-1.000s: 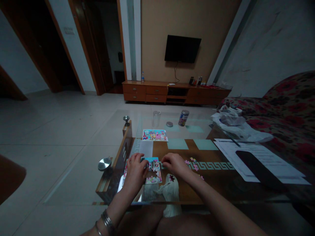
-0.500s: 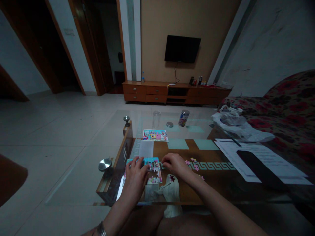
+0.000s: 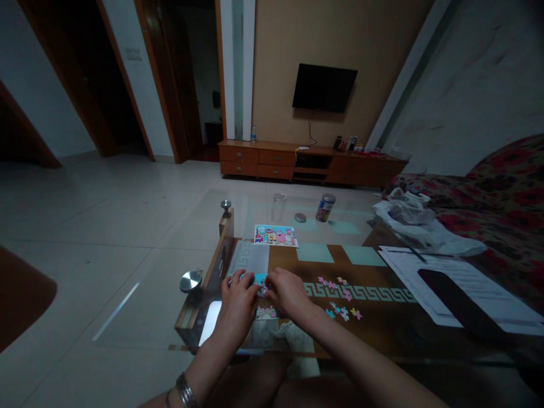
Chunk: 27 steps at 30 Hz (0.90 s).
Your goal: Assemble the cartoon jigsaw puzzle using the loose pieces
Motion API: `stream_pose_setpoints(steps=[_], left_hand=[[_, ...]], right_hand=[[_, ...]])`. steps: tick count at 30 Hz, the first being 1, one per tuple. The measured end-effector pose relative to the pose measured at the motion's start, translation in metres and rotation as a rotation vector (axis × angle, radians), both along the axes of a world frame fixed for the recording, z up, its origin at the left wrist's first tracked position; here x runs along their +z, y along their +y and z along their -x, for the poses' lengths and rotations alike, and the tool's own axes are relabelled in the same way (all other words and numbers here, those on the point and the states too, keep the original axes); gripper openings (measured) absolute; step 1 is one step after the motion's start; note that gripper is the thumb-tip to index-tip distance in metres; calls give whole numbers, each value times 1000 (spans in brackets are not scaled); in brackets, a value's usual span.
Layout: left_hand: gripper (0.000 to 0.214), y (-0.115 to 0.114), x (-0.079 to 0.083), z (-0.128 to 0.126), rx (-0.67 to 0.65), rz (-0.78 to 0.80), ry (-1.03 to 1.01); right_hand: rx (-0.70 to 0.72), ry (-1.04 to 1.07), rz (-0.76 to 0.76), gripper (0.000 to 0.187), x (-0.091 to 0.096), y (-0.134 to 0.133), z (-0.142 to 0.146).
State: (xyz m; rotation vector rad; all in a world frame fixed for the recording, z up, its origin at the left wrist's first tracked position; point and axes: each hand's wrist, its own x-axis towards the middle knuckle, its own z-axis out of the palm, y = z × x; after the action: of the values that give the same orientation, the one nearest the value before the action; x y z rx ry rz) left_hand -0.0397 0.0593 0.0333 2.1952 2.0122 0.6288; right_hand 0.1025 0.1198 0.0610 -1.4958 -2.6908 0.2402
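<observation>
Left hand [image 3: 240, 300], right hand [image 3: 287, 292] closer now — on the jigsaw puzzle [image 3: 260, 280].

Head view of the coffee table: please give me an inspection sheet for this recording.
Surface: glass-topped table with a wooden frame and a patterned panel beneath the glass.
Job's things: part-built jigsaw puzzle under the hands, loose pieces to its right, picture card beyond it.
Clutter: drinking glass, can, round lid, papers, pen, plastic bag.
Hands: left hand and right hand both on the puzzle; any held piece is hidden. Bracelet on left wrist.
Cables: thin black cable below the TV.
Surroundings: wall TV, wooden cabinet, floral sofa, tiled floor.
</observation>
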Motion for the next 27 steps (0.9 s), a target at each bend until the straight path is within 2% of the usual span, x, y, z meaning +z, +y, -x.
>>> stream_pose_setpoints(steps=[9,15,21,27], left_hand=[[29,4,-8,2,-51,8,-51],[26,2,-6,2,-69,24,-71],[26,0,-7,1,-70,10,-73],[25,0,-7,1,-71,18,-79]], right_hand=[[-96,-72,-2,16,3,0,11],[-137,-71,79,19,1,3,12],[-171,-111,13,26,6,0,12],[-156,-112,23,21,11,-2,14]])
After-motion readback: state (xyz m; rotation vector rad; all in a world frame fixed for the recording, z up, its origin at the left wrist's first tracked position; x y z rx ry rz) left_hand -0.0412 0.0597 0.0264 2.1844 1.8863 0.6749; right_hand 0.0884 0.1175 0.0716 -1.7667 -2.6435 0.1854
